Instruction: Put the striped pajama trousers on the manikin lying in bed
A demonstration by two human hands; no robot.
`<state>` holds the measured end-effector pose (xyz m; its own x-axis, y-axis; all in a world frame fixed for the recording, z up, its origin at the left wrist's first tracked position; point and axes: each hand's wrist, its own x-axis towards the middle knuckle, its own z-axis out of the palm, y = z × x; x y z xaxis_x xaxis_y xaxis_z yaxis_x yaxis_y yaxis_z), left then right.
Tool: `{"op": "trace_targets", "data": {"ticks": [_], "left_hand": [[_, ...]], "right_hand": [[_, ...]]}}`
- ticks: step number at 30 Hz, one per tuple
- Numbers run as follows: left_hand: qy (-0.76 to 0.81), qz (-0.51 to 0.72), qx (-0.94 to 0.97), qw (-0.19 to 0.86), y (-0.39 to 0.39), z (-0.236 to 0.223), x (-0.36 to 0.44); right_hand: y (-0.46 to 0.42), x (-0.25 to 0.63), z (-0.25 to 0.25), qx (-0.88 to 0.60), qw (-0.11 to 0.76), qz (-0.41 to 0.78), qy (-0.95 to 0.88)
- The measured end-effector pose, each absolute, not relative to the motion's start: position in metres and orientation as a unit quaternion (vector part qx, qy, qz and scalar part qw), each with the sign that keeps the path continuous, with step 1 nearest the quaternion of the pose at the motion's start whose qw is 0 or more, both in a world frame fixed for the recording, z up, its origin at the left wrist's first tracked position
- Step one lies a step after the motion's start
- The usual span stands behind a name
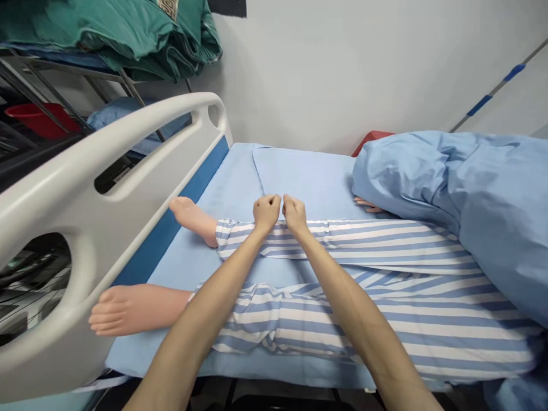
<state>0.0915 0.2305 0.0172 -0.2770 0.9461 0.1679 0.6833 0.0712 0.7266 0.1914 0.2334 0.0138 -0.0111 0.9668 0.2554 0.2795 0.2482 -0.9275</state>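
Observation:
A manikin lies on its side on the bed, dressed in blue-and-white striped trousers (pixel 363 245). Its bare feet, the upper foot (pixel 192 220) and the lower foot (pixel 128 311), point left towards the bed rail. My left hand (pixel 266 212) and my right hand (pixel 295 213) are closed fists, side by side, with nothing visible in them. Both sit at the upper edge of the far trouser leg, and I cannot tell whether they touch it. A crumpled blue blanket (pixel 454 200) covers the manikin's upper body, and a manikin hand (pixel 367 204) shows beneath its edge.
A white bed rail (pixel 85 171) rises on the left beside the pale blue sheet (pixel 299 177). Behind it, a metal rack holds folded green cloth (pixel 107 34), blue cloth (pixel 120 114) and a red basin (pixel 38 120). A grey wall (pixel 342 68) stands beyond the bed.

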Motion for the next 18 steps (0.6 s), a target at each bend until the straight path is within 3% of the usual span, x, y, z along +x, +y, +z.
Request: {"op": "trace_targets", "data": {"ticks": [18], "left_hand": [[0.665, 0.473, 0.507, 0.277, 0.245, 0.029, 0.200]], "right_hand": [[0.217, 0.298, 0.027, -0.568, 0.482, 0.240, -0.623]]}}
